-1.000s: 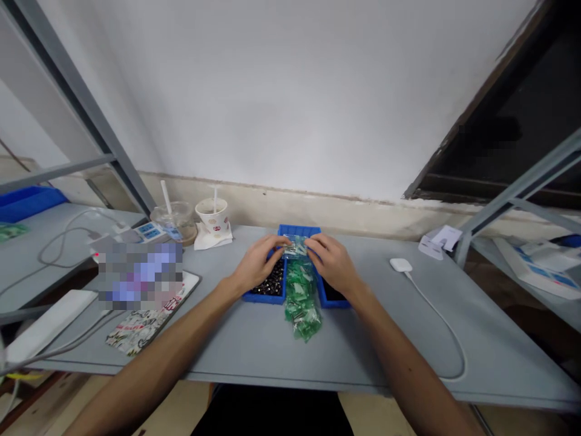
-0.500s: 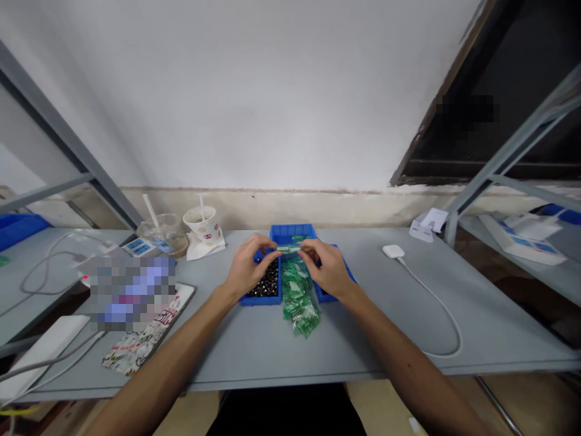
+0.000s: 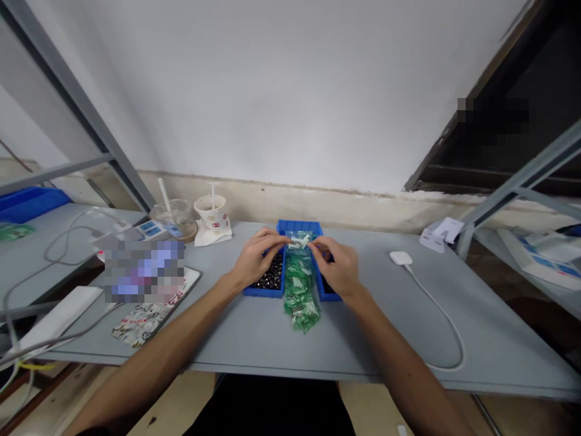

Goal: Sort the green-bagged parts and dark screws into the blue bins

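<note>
Head view, taking the wall as twelve o'clock: a clear packet (image 3: 298,241) spans the gap between the left hand (image 3: 258,257) and the right hand (image 3: 336,264), raised before the far blue bin (image 3: 299,226). From the left fingers it lies toward three o'clock, from the right ones toward nine, its long axis running roughly nine to three; neither hand is clearly nearer. Left thumb and forefinger are pinched on its nine o'clock end, and the right pair looks pinched on the other. Green packets (image 3: 301,293) lie on the counter (image 3: 254,345) toward six o'clock. At ten o'clock, a paper cup (image 3: 213,219) carries red printed marks; toward eight, a patterned case (image 3: 141,324) shows red lettering. I can't read either.
</note>
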### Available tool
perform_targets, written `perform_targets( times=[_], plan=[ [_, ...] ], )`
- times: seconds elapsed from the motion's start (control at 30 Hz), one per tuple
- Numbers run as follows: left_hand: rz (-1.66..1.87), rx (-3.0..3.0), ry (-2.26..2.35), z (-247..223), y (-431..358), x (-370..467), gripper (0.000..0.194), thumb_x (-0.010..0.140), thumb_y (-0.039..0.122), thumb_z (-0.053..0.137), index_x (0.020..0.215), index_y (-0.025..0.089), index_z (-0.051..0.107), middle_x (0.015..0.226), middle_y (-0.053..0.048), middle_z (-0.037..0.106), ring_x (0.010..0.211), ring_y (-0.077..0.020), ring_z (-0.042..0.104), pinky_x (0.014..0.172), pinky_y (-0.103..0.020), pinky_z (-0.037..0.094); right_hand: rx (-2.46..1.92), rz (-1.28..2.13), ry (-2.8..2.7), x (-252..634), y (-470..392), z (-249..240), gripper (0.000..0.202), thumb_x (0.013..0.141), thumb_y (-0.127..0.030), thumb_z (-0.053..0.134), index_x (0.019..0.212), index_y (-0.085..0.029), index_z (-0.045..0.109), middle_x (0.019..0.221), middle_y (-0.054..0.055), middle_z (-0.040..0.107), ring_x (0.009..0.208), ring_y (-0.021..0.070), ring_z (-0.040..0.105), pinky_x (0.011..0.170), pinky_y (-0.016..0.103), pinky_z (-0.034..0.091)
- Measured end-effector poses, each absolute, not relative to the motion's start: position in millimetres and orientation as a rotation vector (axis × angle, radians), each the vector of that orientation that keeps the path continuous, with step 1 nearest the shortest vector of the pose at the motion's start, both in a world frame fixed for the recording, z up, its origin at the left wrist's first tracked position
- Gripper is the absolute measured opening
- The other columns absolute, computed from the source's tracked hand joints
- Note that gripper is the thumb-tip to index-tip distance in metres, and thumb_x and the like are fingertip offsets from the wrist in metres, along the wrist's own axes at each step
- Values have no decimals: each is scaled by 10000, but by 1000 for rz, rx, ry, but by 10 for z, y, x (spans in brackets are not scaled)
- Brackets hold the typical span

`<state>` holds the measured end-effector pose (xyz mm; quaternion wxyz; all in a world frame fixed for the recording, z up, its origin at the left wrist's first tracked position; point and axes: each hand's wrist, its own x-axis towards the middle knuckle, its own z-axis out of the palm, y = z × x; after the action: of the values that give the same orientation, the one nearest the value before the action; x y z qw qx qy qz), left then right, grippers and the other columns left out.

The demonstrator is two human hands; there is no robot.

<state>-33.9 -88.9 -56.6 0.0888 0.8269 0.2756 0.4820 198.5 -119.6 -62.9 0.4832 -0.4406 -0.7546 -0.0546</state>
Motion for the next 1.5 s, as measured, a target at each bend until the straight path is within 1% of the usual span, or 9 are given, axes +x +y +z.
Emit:
perform_targets(
  times=[0.23, 0.4, 0.6, 0.73, 1.0, 1.2, 1.27, 1.37, 1.5],
  plan=[
    [1528, 2496, 839, -507, -899, -361, 128, 982, 276, 634, 1032, 205, 728, 920, -57, 733, 893, -202, 612, 825, -390, 536, -965, -159, -2028, 1993, -1185, -606, 329, 991, -129, 491, 1209, -265, 695, 1158, 57, 757, 1024, 202, 723, 891, 348, 571],
    [1569, 2507, 844, -512, -905, -353, 109, 971, 293, 656, 979, 204, 719, 894, -47, 700, 878, -191, 597, 812, -375, 523, -941, -117, -2023, 1961, -1182, -585, 153, 1009, -224, 557, 1036, -232, 708, 1030, 77, 742, 967, 219, 695, 874, 366, 557],
    [1560, 2461, 856, -494, -913, -347, 106, 961, 291, 670, 921, 193, 659, 903, -47, 692, 911, -198, 608, 847, -382, 522, -940, -89, -1957, 1968, -1196, -585, 149, 1014, -199, 531, 1067, -239, 664, 1026, 74, 740, 941, 211, 695, 837, 351, 553],
    [1492, 2483, 793, -493, -920, -346, 151, 950, 310, 687, 1056, 203, 673, 1010, -61, 725, 994, -213, 626, 916, -408, 526, -872, -144, -2002, 1962, -1218, -570, 156, 1011, -172, 522, 1054, -237, 658, 994, 70, 742, 938, 208, 697, 847, 348, 551],
    [1270, 2538, 698, -551, -940, -319, 125, 1000, 251, 590, 1038, 179, 685, 941, -73, 733, 947, -210, 637, 851, -360, 538, -806, -133, -2138, 1881, -1243, -548, 79, 1002, -221, 569, 1036, -214, 640, 983, 74, 730, 931, 219, 680, 832, 350, 537],
    [1259, 2389, 878, -677, -928, -327, 339, 971, 390, 653, 1226, 208, 522, 1038, -62, 721, 930, -198, 711, 835, -328, 557, -988, 187, -2020, 1859, -1224, -585, 35, 972, -250, 617, 952, -221, 620, 876, 47, 705, 799, 206, 660, 739, 333, 507],
    [1290, 2355, 888, -709, -918, -334, 392, 969, 419, 654, 1255, 212, 483, 1028, -54, 723, 940, -198, 720, 835, -321, 561, -1031, 397, -1876, 1834, -1231, -574, 135, 925, -269, 682, 1001, -234, 576, 819, 8, 695, 717, 184, 645, 678, 303, 495],
    [1271, 2376, 853, -670, -925, -341, 300, 998, 400, 612, 1214, 212, 526, 1013, -45, 716, 935, -186, 706, 847, -313, 555, -1014, 656, -1676, 1798, -1248, -545, 289, 870, -293, 738, 1024, -251, 497, 747, -45, 658, 636, 156, 607, 607, 262, 465],
    [1206, 2449, 808, -540, -957, -348, 189, 1055, 256, 459, 1147, 206, 616, 1056, -60, 693, 1003, -188, 657, 924, -342, 525, -995, 681, -1669, 1802, -1271, -502, 189, 894, -327, 704, 863, -231, 544, 749, -30, 607, 660, 143, 578, 631, 259, 456]
  ],
)
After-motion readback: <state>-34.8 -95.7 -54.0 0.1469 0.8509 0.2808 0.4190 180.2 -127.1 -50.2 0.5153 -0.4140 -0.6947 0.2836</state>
